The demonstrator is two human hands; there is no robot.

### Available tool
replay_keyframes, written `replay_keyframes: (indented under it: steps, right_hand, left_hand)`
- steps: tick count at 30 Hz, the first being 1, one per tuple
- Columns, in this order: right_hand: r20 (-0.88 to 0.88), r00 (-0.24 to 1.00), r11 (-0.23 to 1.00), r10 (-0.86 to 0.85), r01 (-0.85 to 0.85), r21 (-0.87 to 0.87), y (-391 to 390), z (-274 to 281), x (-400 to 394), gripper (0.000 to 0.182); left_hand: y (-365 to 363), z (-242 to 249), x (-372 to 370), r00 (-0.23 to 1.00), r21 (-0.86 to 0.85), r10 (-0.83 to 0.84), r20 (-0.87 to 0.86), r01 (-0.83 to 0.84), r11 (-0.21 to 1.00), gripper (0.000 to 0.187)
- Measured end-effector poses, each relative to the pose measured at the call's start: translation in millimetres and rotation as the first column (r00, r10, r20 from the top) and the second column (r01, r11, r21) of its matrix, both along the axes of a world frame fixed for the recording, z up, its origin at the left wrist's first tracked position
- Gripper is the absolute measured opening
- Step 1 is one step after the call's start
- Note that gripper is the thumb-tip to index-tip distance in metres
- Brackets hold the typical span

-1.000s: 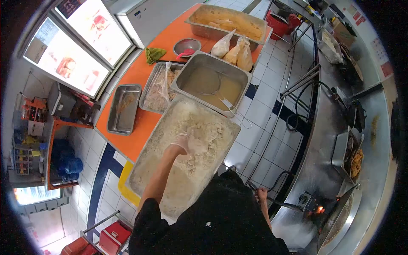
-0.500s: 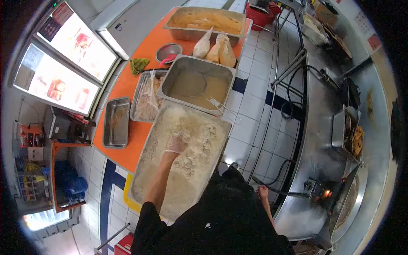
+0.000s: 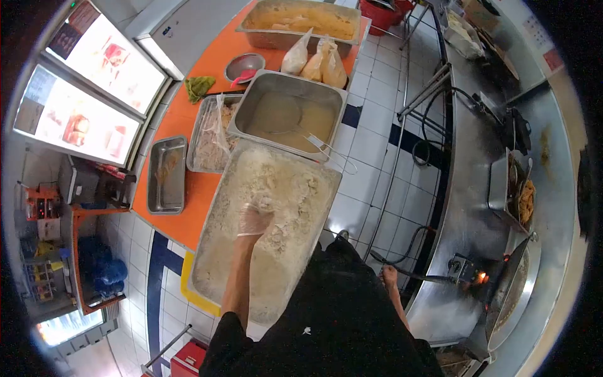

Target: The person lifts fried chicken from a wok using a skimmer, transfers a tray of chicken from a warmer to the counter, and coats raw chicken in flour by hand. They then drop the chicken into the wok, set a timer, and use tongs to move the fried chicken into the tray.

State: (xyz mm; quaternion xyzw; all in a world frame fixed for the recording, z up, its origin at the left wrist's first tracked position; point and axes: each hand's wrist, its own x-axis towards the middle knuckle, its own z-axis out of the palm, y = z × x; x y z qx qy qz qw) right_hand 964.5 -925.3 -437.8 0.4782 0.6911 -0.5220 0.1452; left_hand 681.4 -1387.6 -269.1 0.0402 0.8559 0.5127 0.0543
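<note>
My left hand (image 3: 254, 221), in a clear glove, is down in the flour-like powder of a large metal tray (image 3: 276, 283). Its fingers are partly sunk in or blurred against the lumpy powder, so their grip is unclear. Bare and curled, my right hand (image 3: 389, 275) hangs by my right side over the floor; whether it holds anything cannot be made out. Just beyond the powder tray stands a deep pan of cloudy liquid (image 3: 270, 116), with a wire-handled strainer (image 3: 317, 143) in it. A tray of pale pieces under plastic (image 3: 210, 135) is left of that pan.
On the orange table (image 3: 196, 195) are a small metal pan (image 3: 167, 207), a green cloth (image 3: 199, 87), a bowl (image 3: 245, 63), filled bags (image 3: 296, 58) and a long orange-stained pan (image 3: 301, 41). To the right, a steel counter (image 3: 446, 251) bears a lit burner (image 3: 465, 271) and a wok (image 3: 518, 289).
My left hand has shifted slightly left and down within the powder, and its fingers have turned. The view has tilted a little. My right hand stays by my side.
</note>
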Motion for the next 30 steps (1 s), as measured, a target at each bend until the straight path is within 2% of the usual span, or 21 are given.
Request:
replay_keyframes:
  steps: [2,3,4,5,6,7,8,9,10,11,12,13,15,19,22,23,24,25,26,28,30]
  right_hand:
    - [0.044,0.999,1.000,0.017,-0.017,0.002,0.6,-1.4,-11.1,0.015]
    - [0.083,0.996,0.999,0.039,-0.041,0.025,-2.9,8.6,-14.8,0.013]
    - [-0.020,1.000,1.000,0.022,-0.022,0.004,-3.3,-4.8,-7.5,0.013]
    - [-0.126,0.992,1.000,-0.009,0.009,-0.006,-1.7,-20.6,3.6,0.013]
    - [-0.095,0.992,0.989,0.078,-0.065,0.130,-9.8,-6.5,0.0,0.014]
    - [-0.099,0.993,0.987,0.069,-0.053,0.150,-11.5,-17.9,2.8,0.015]
    - [0.013,1.000,0.992,-0.006,0.004,0.124,-20.9,-4.3,-5.3,0.016]
    - [0.123,0.991,0.996,-0.061,0.052,0.076,-27.1,14.1,-14.0,0.018]
    - [0.104,0.984,0.987,-0.146,0.138,0.085,-31.6,15.4,-6.8,0.018]
    - [0.102,0.991,0.961,-0.091,0.060,0.269,-40.3,9.1,-6.9,0.021]
    - [0.118,0.993,0.899,-0.019,-0.034,0.437,-46.3,12.6,-16.5,0.024]
    - [0.130,0.991,0.947,-0.014,-0.029,0.320,-41.7,13.9,-10.1,0.029]
    - [0.104,0.991,0.918,-0.079,0.032,0.396,-50.1,13.0,2.0,0.030]
    - [0.246,0.942,0.941,-0.227,0.147,0.306,-51.8,-21.1,36.2,0.034]
    - [0.160,0.845,0.851,-0.511,0.470,0.235,-56.1,-2.0,51.6,0.038]
    - [0.179,0.784,0.803,-0.594,0.565,0.189,-57.6,-2.9,58.9,0.040]
    - [0.205,0.718,0.746,-0.665,0.650,0.142,-59.7,-4.0,63.7,0.041]
    - [0.189,0.683,0.707,-0.706,0.694,0.136,-62.4,-1.9,67.7,0.041]
    - [0.165,0.653,0.674,-0.739,0.722,0.158,-65.3,-0.2,75.3,0.040]
    - [0.080,0.557,0.559,-0.827,0.796,0.234,-72.4,-18.7,89.4,0.038]
    - [-0.045,0.461,0.433,-0.886,0.858,0.276,-92.1,-42.7,103.3,0.034]
  left_hand:
    - [-13.7,-37.1,0.5,1.000,-0.520,0.028,0.012,-0.018,0.854,0.035]
    - [-16.4,-44.2,-0.3,0.988,-0.397,-0.023,-0.155,-0.041,0.917,0.036]
    - [-18.5,-46.8,0.1,0.989,-0.345,-0.029,-0.142,-0.022,0.938,0.034]
    - [-19.9,-49.2,2.0,0.997,-0.275,-0.020,-0.079,-0.002,0.962,0.033]
    - [-19.3,-53.7,-0.9,1.000,-0.137,-0.009,0.003,0.009,0.990,0.032]
    - [-19.5,-55.0,-1.7,0.987,0.139,0.030,0.158,-0.053,0.989,0.031]
    - [-19.5,-47.9,-1.6,0.911,0.513,0.059,0.408,-0.282,0.811,0.030]
    - [-20.7,-34.2,-5.9,0.815,0.669,0.030,0.579,-0.496,0.553,0.029]
    - [-25.4,-20.0,-6.9,0.782,0.697,0.019,0.623,-0.566,0.441,0.028]
    - [-22.2,-17.6,-13.0,0.886,0.672,0.002,0.463,-0.353,0.652,0.029]
    - [-17.2,-10.6,-18.2,0.961,0.544,-0.021,0.275,-0.138,0.828,0.030]
    - [-17.9,-12.7,-23.7,0.995,0.373,-0.047,0.084,0.012,0.928,0.030]
    - [27.4,50.6,-31.0,0.984,0.367,-0.149,0.094,0.105,0.924,0.030]
    - [149.5,151.2,-33.6,0.935,0.444,-0.348,0.071,0.283,0.850,0.031]
    - [256.1,198.7,-42.4,0.837,0.478,-0.546,0.037,0.465,0.745,0.031]
    - [290.6,207.6,-46.2,0.728,0.481,-0.686,0.003,0.600,0.639,0.023]
    - [331.4,232.6,-45.3,0.460,0.155,-0.836,-0.298,0.888,0.433,0.022]
    - [371.9,257.2,-44.3,0.112,-0.169,-0.830,-0.546,0.956,0.241,0.021]
    - [414.8,295.6,-31.2,-0.561,-0.782,-0.606,-0.564,0.600,0.172,0.023]
    - [479.2,325.2,17.6,-0.191,-0.352,-0.695,-0.693,0.931,0.094,0.031]
    - [554.0,347.1,40.0,-0.575,-0.668,-0.431,-0.695,0.738,0.093,0.029]
